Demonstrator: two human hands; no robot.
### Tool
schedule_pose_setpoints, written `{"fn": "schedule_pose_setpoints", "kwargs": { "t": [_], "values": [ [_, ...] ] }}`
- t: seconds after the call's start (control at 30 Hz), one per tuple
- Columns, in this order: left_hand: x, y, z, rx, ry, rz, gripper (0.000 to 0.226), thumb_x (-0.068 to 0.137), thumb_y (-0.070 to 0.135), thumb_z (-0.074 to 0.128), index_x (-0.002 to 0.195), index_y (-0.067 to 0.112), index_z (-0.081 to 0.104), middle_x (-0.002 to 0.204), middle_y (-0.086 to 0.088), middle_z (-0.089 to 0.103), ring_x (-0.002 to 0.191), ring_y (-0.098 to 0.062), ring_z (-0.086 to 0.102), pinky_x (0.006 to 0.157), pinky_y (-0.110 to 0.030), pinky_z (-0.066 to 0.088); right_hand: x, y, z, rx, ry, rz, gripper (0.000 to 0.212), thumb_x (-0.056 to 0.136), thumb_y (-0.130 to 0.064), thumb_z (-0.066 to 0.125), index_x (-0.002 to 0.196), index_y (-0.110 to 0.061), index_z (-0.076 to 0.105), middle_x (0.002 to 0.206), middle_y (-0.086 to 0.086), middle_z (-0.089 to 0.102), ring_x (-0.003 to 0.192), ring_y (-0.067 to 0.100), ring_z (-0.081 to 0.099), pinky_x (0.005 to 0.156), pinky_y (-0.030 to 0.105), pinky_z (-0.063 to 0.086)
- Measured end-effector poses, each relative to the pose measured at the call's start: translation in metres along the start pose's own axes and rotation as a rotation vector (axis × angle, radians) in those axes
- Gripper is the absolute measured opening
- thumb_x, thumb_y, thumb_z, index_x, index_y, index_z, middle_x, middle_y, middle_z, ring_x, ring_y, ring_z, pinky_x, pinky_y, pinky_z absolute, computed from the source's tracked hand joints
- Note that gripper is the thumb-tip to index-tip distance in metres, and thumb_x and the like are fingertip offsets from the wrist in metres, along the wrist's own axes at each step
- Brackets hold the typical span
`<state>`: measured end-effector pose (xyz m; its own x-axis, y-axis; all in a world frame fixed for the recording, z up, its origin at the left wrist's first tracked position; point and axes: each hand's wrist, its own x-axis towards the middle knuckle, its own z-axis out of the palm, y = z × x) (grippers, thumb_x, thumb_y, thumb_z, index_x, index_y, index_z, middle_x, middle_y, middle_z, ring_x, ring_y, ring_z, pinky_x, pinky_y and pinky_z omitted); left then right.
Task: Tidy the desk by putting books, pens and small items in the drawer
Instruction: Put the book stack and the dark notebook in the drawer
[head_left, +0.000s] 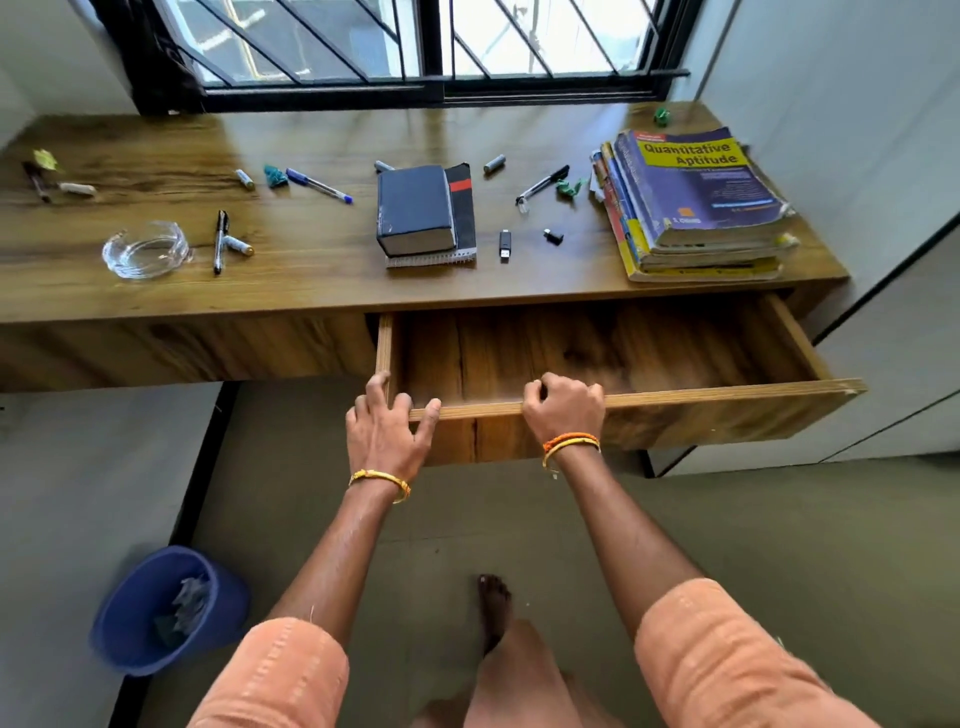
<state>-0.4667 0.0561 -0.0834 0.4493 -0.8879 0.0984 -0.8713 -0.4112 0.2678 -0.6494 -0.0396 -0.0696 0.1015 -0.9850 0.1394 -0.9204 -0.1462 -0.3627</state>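
Orange sleeves (275, 670) fill the bottom edge, a bare foot (493, 608) on the floor between them. Left hand (387, 428) rests at the left end of the drawer (649, 400) front edge, fingers spread fairly straight over the corner, holding nothing. Right hand (563, 408) grips the same top edge further right, fingers curled over it. Drawer is pulled out wide below the desk (311, 291), its wooden bottom bare. Blue bin (171, 608) stands on the floor to the left, scraps inside. On the desk right side: book stack (696, 208), top cover reads "Quantitative Aptitude", smaller print too blurred. Centre: thick dark book (415, 210) on a spiral notebook (462, 218). Just right of those a USB stick (505, 245) and a small black adapter (554, 237), apart from each other. Blue pen (319, 185), black pen (543, 183), black marker (220, 241) and glass ashtray (145, 249) lie scattered, plus batteries and green paper wads. Barred window (415, 47) runs behind the desk; white wall close on the right.
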Motion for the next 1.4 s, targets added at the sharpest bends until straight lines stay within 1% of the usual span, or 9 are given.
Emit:
{"fn": "schedule_pose_setpoints", "kwargs": {
  "t": [0.53,0.77,0.87,0.97,1.03,1.07,1.13,1.27,1.4],
  "values": [
    [-0.111,-0.006,-0.002,-0.055,0.076,0.006,0.067,0.085,0.064,0.021,0.081,0.012,0.062,0.135,-0.012,0.041,0.109,-0.030,0.049,0.092,-0.046,0.038,-0.105,0.020,-0.025,-0.085,-0.049,0.033,0.037,0.088,-0.032,0.041,0.085,-0.008,0.069,0.086,0.011,0.071,0.080,0.026,0.059,0.083,0.035,0.038],
    [-0.132,-0.002,-0.004,-0.077,0.119,-0.069,0.064,0.085,0.059,0.026,0.078,0.011,0.068,0.128,-0.012,0.047,0.106,-0.029,0.051,0.087,-0.044,0.041,-0.115,0.022,-0.035,-0.131,-0.208,0.120,0.037,0.087,-0.037,0.043,0.093,-0.011,0.068,0.089,0.008,0.070,0.085,0.026,0.061,0.085,0.036,0.040],
    [-0.134,0.008,-0.008,-0.101,0.107,-0.163,0.053,0.081,0.051,0.038,0.073,0.010,0.071,0.124,-0.009,0.045,0.109,-0.030,0.046,0.089,-0.045,0.038,-0.112,0.024,-0.041,-0.123,-0.293,0.166,0.032,0.086,-0.037,0.048,0.094,-0.013,0.068,0.092,0.008,0.069,0.087,0.028,0.062,0.082,0.033,0.044],
    [-0.122,0.035,-0.029,-0.123,-0.069,-0.334,0.032,0.081,0.042,0.055,0.085,0.015,0.072,0.136,-0.010,0.036,0.133,-0.035,0.022,0.103,-0.051,0.029,-0.103,0.030,-0.046,0.020,-0.365,0.280,0.029,0.082,-0.037,0.055,0.083,-0.013,0.070,0.084,0.007,0.069,0.079,0.026,0.061,0.072,0.029,0.047],
    [-0.105,0.061,-0.049,-0.171,-0.176,-0.317,0.030,0.083,0.045,0.055,0.097,0.019,0.063,0.143,-0.011,0.028,0.139,-0.036,0.011,0.108,-0.053,0.024,-0.092,0.033,-0.049,0.269,-0.400,0.365,0.027,0.080,-0.031,0.055,0.073,-0.009,0.069,0.076,0.007,0.070,0.072,0.023,0.065,0.064,0.025,0.051],
    [-0.095,0.076,-0.057,-0.217,-0.210,-0.268,0.030,0.085,0.046,0.055,0.101,0.021,0.059,0.142,-0.010,0.028,0.137,-0.034,0.015,0.108,-0.052,0.024,-0.084,0.034,-0.052,0.429,-0.407,0.426,0.025,0.081,-0.026,0.055,0.069,-0.008,0.067,0.072,0.007,0.069,0.065,0.020,0.065,0.056,0.021,0.051],
    [-0.068,0.104,-0.067,-0.378,-0.279,-0.195,0.032,0.086,0.044,0.053,0.111,0.023,0.053,0.133,-0.009,0.035,0.127,-0.029,0.031,0.104,-0.045,0.031,-0.063,0.036,-0.061,0.665,-0.375,0.511,0.024,0.083,-0.018,0.053,0.062,-0.010,0.061,0.066,0.007,0.065,0.053,0.016,0.060,0.041,0.013,0.042],
    [-0.014,0.153,-0.065,-0.641,-0.345,-0.135,0.041,0.089,0.041,0.053,0.120,0.016,0.050,0.125,-0.010,0.050,0.113,-0.027,0.051,0.099,-0.044,0.044,0.009,0.063,-0.087,0.818,-0.093,0.551,0.028,0.068,-0.038,0.057,0.059,-0.012,0.062,0.072,0.011,0.070,0.064,0.025,0.060,0.058,0.033,0.045],
    [0.040,0.204,-0.063,-0.767,-0.396,-0.103,0.046,0.091,0.044,0.050,0.122,0.010,0.051,0.122,-0.011,0.055,0.109,-0.027,0.054,0.096,-0.038,0.045,0.093,0.106,-0.144,0.892,0.113,0.610,0.038,0.075,-0.051,0.054,0.065,-0.015,0.058,0.080,0.008,0.062,0.073,0.024,0.055,0.071,0.039,0.047]
  ]
}}
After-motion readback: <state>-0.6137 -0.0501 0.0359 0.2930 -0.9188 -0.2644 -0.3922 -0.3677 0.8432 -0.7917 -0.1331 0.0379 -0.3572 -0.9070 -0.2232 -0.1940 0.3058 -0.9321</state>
